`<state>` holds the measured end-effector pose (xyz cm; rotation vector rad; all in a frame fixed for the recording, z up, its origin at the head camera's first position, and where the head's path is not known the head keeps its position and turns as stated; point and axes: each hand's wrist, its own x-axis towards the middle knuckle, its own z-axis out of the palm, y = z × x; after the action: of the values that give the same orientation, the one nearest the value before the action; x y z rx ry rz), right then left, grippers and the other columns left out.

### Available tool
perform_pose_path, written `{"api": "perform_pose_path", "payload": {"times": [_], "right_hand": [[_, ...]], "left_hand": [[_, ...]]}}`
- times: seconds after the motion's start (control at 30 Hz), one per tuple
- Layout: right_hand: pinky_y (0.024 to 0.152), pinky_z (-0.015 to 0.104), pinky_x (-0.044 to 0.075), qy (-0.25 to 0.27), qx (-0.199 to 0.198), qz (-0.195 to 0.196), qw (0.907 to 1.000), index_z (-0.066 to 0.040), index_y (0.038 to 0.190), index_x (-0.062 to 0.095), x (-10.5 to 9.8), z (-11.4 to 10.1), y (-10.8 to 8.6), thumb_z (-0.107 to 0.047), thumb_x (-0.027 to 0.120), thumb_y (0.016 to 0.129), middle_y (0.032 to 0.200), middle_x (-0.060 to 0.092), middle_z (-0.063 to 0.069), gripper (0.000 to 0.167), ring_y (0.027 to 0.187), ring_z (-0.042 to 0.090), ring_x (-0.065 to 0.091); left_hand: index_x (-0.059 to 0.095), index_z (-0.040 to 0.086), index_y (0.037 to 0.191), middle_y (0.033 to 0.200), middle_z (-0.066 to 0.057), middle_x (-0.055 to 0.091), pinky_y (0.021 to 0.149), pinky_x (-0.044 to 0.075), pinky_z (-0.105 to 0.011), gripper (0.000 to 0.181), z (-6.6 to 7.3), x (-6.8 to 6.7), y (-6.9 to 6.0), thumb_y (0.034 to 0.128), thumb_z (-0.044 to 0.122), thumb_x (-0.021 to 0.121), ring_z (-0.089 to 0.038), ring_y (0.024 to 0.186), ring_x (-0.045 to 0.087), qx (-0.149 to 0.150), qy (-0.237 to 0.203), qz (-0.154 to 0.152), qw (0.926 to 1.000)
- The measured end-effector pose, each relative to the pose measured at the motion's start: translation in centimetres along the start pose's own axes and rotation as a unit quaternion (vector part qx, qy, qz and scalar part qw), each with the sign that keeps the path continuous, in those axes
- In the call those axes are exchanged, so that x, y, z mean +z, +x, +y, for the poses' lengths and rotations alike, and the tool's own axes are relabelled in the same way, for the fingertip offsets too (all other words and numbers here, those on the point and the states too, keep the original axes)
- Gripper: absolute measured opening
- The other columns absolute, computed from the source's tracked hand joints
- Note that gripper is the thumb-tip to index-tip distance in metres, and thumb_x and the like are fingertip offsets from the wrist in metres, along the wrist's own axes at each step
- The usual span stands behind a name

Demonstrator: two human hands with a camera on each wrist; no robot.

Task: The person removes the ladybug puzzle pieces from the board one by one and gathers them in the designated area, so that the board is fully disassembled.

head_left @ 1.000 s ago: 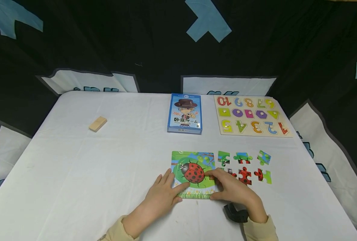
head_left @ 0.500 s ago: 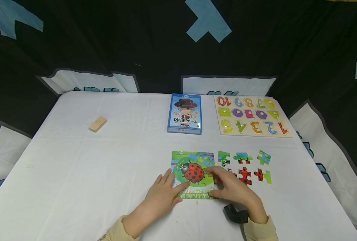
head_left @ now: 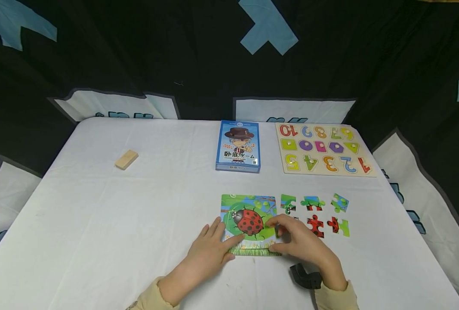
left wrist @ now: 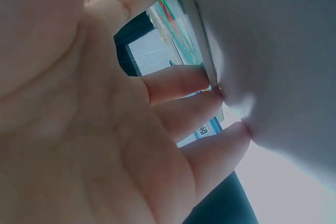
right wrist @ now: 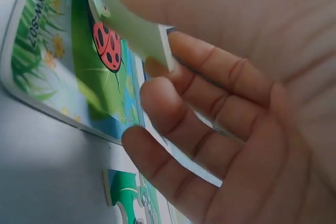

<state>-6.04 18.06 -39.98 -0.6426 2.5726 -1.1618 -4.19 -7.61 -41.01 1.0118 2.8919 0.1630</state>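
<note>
The ladybug puzzle board (head_left: pixel 248 206) lies flat near the table's front, with a ladybug picture on it. My left hand (head_left: pixel 210 252) rests at its left edge, fingers spread, thumb and index on the board and other fingertips by its side. My right hand (head_left: pixel 300 241) pinches a puzzle piece (right wrist: pixel 139 35) between thumb and fingers over the board's right part; in the right wrist view the piece is pale green and tilted above the picture. Right of the board lie loose pieces, among them a red one (head_left: pixel 315 225) and a blue-green one (head_left: pixel 340 203).
Behind the board stand a blue card box (head_left: pixel 238 146) and a wooden number puzzle (head_left: pixel 326 149). A small wooden block (head_left: pixel 126 159) lies at the back left. A black wrist device (head_left: pixel 306 277) is by my right wrist.
My right hand has shifted slightly, and the piece in it has moved a little to the right, overhanging the board's lower right edge. My left hand stays in place.
</note>
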Motion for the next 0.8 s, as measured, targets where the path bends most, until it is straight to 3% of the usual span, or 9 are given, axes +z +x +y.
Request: {"api": "perform_pose_path", "payload": {"times": [0.33, 0.8], "right_hand": [[0.065, 0.027, 0.041, 0.001, -0.020, 0.000, 0.9998, -0.014, 0.108, 0.056, 0.30, 0.24, -0.15, -0.020, 0.079, 0.070, 0.091, 0.051, -0.004, 0.045, 0.077, 0.013, 0.045], [0.065, 0.025, 0.038, -0.015, -0.010, -0.010, 0.9998, -0.012, 0.116, 0.055, 0.20, 0.39, -0.48, -0.017, 0.078, 0.071, 0.086, 0.048, -0.002, 0.050, 0.076, 0.012, 0.043]], "left_hand": [[0.053, 0.030, 0.126, 0.120, -0.022, 0.045, 0.092, 0.037, -0.049, 0.043, -0.03, 0.37, -0.21, 0.0842, 0.040, 0.058, -0.040, 0.121, 0.038, 0.007, -0.004, 0.025, 0.9997], [0.053, 0.032, 0.126, 0.120, -0.021, 0.044, 0.092, 0.038, -0.048, 0.043, 0.13, -0.12, -0.22, 0.0848, 0.039, 0.058, -0.039, 0.121, 0.037, 0.006, -0.003, 0.024, 0.9997]]}}
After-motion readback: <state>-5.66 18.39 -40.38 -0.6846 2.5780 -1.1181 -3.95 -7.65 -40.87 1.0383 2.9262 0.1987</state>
